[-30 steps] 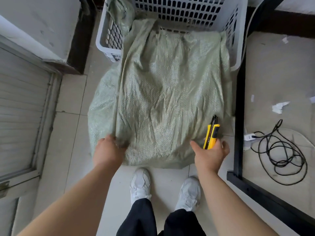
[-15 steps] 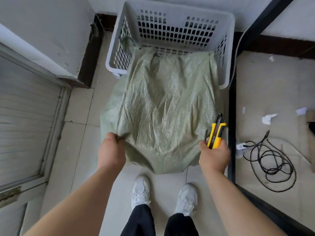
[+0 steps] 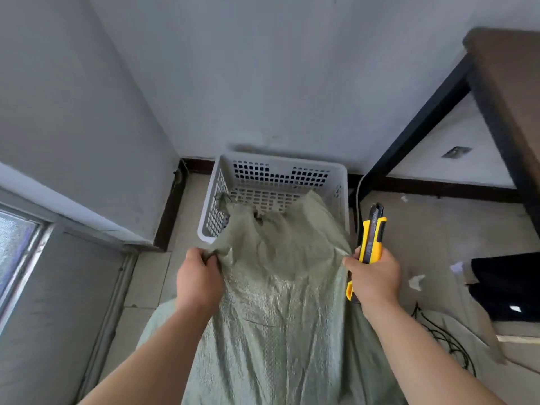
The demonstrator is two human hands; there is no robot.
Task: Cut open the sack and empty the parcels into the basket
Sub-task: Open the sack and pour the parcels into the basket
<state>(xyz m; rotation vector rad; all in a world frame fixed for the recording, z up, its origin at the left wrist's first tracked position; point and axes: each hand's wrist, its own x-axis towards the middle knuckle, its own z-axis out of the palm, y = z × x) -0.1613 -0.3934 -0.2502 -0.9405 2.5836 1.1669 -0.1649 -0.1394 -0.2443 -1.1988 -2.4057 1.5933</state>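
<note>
**Green woven sack tipped toward basket as both hands lift its closed end**

Green woven sack (image 3: 274,302) hangs between a person's two hands, its far end drooping over the near rim of a white perforated basket (image 3: 280,168) that stands on the floor against the wall. The left hand (image 3: 198,280) is closed on a bunched fold at the sack's left edge. The right hand (image 3: 375,277) pinches the sack's right edge with thumb and forefinger while its other fingers are wrapped round a yellow utility knife (image 3: 371,238), which points up and away from the fabric.

No parcels can be seen; whether any remain inside the sack or lie in the basket cannot be told, as the cloth covers much of the basket's floor. A dark gap near the sack's far end looks like the opening, sitting just inside the rim.

Judged from this, the emptying step is in hand. Done well, both hands would rise evenly and keep the mouth over the basket, so nothing spills onto the tiles on either side. The knife is the main worry: its tip should stay clear of the fabric and the other hand, and whether the blade is out cannot be made out.

The sack lies between the hands, touching both, and trails down toward the person.
</note>
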